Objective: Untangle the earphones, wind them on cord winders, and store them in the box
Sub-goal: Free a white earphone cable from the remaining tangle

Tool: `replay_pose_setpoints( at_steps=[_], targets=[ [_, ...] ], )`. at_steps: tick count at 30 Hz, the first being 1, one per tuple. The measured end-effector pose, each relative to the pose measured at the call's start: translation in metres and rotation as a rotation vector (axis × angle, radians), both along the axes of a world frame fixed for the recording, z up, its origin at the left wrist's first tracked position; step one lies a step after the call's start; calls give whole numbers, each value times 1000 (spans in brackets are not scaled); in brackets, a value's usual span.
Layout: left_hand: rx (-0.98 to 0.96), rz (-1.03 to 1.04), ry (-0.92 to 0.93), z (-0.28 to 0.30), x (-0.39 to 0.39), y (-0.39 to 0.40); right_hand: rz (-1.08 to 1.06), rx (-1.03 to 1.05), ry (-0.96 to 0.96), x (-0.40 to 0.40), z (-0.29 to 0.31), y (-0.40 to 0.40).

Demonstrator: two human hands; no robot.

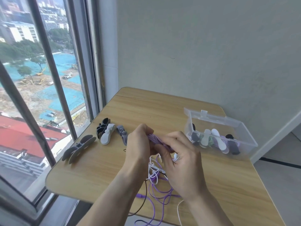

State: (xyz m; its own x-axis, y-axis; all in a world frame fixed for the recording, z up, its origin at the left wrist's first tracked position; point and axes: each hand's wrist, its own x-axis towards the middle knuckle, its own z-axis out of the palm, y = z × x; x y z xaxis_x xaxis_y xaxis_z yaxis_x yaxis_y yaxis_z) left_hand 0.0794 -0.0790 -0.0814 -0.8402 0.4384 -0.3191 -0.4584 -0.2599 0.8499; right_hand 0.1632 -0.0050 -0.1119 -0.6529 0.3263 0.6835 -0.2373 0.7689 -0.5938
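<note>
Above table (101, 175), both hands (162, 149) grip purple cord bundle (158, 141).

Hiding most of the purple winder (158, 141) between both hands; purple cord (161, 193) running off the bottom edge; wound earphones blurring inside the box (244, 128).

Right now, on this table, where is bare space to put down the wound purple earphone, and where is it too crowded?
Bare wood lies at the far side of the table, between the wall and the empty winders, and at the near left corner, in front of the grey winder. Crowded: under both hands, where the loose cords lie, and around the clear box.
</note>
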Motion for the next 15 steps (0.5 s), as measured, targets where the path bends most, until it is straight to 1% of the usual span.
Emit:
replay_pose_setpoints(
  at_steps=[3, 6, 10, 13, 15],
  targets=[
    [-148, -33, 118, -7, -6, -1, 5, -86, -51, -1, -8, -4],
    [-170, -31, 177, -9, -9, -3, 38, -131, -121, -3, -15, -9],
    [-184, -47, 159, -8, -10, -7, 122, -151, -208, -5, -17, -8],
    [-218, -62, 158, -6, -11, -8, 150, -135, -227, -6, -16, -7],
    [-218, -72, 119, -6, -11, -8, 142, -119, -236, -6, -17, -5]
  ],
)
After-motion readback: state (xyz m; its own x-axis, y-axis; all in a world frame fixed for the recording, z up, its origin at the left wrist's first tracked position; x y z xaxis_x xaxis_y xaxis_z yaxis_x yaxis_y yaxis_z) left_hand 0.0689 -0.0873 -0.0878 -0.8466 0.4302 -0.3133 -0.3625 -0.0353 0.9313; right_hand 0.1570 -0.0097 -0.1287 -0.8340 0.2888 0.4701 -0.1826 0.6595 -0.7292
